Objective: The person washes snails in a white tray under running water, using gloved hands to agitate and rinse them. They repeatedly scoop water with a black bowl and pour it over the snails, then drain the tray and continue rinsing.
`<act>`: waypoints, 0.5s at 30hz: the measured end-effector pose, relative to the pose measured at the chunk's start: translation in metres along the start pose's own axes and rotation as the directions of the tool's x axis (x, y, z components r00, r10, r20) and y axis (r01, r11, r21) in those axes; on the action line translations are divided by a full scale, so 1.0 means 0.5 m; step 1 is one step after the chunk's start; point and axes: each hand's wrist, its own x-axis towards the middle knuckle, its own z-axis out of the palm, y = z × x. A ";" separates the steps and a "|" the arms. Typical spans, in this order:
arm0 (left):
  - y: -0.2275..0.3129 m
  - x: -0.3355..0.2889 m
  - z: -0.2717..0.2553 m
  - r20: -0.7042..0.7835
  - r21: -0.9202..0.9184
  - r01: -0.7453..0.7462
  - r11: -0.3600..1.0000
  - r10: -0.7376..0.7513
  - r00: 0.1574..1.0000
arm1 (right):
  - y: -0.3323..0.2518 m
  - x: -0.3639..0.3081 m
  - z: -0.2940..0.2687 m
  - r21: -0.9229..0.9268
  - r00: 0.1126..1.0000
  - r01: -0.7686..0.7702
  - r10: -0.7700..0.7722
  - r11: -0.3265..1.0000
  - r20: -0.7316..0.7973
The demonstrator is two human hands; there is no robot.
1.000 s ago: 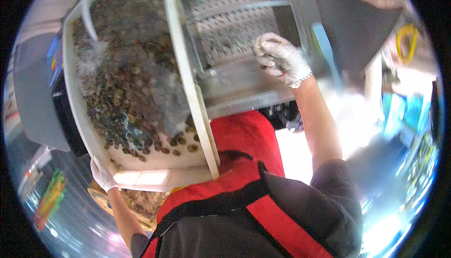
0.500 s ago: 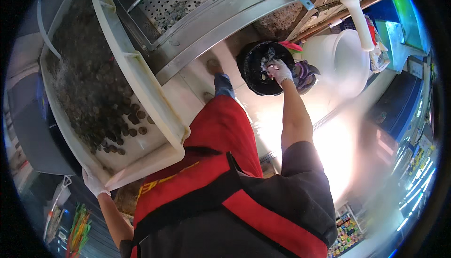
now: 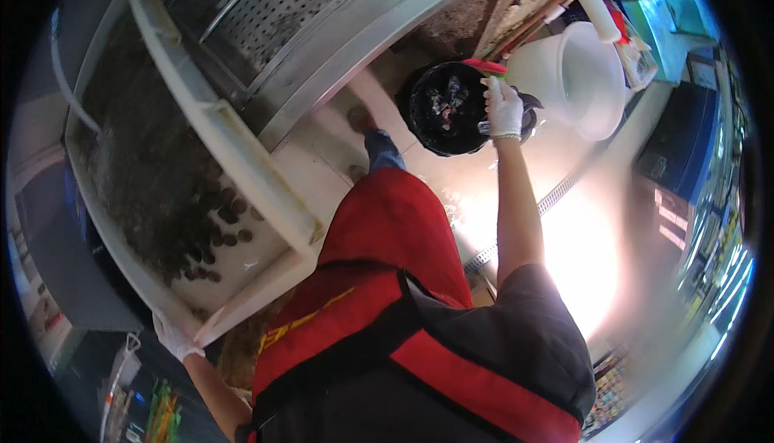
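Observation:
My right hand, in a white glove, is over the right rim of a black bucket on the floor. Its fingers are curled; a dark edge shows beside them, and what they hold, if anything, I cannot make out. Inside the bucket lie wet, shiny dark scraps with a pinkish bit. At the lower left, my gloved left hand grips the near corner of a white tank. The tank holds water and many round, dark shellfish, crowded toward its far left side.
A large white tub stands right of the bucket. Beyond the tank is a steel counter with a perforated tray. A white pipe slants down at the upper right. A drain strip crosses the brightly lit floor. A thin hose runs into the tank.
My right hand has come up out of the bucket's middle and shifted right to its rim, uncovering the contents. My left hand stays on the tank corner. The whole view has shifted slightly.

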 end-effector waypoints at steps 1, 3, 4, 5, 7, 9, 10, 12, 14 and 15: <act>0.000 -0.003 -0.004 -0.001 -0.009 -0.013 1.000 0.013 1.000 | 0.000 -0.002 0.007 -0.225 0.950 0.302 -0.313 0.926 -0.010; 0.009 -0.004 -0.001 0.038 0.008 -0.033 0.999 0.033 0.999 | 0.048 0.015 0.083 -0.592 0.969 0.241 -0.161 0.769 0.185; 0.008 0.007 -0.005 0.052 0.201 -0.121 0.972 0.112 0.992 | 0.167 -0.007 0.167 -0.605 0.978 0.202 -0.193 0.770 0.081; 0.007 0.025 0.004 0.078 0.300 -0.181 0.937 0.165 0.983 | 0.280 -0.020 0.233 -0.607 0.973 0.166 -0.228 0.777 -0.026; -0.036 0.064 -0.025 0.107 0.395 -0.242 0.886 0.217 0.970 | 0.299 -0.033 0.263 -0.478 0.998 -0.066 0.047 0.876 -0.051; -0.098 0.152 -0.119 0.249 0.420 -0.420 0.804 0.343 0.906 | 0.348 -0.051 0.261 -0.374 0.933 -0.331 0.360 0.866 0.010; -0.128 0.186 -0.185 0.364 0.428 -0.562 0.707 0.435 0.824 | 0.382 -0.057 0.250 -0.330 0.863 -0.458 0.502 0.826 0.059; -0.135 0.185 -0.173 0.579 0.687 -0.652 0.322 0.300 0.758 | 0.442 -0.060 0.235 -0.227 0.741 -0.659 0.671 0.717 -0.031; -0.105 0.201 -0.125 0.309 0.950 -0.311 -0.025 0.198 0.930 | 0.541 -0.057 0.245 -0.058 0.597 -0.790 0.742 0.611 -0.305; -0.096 0.187 -0.134 0.252 0.967 -0.240 -0.081 0.205 0.946 | 0.572 -0.048 0.257 0.016 0.520 -0.812 0.734 0.584 -0.437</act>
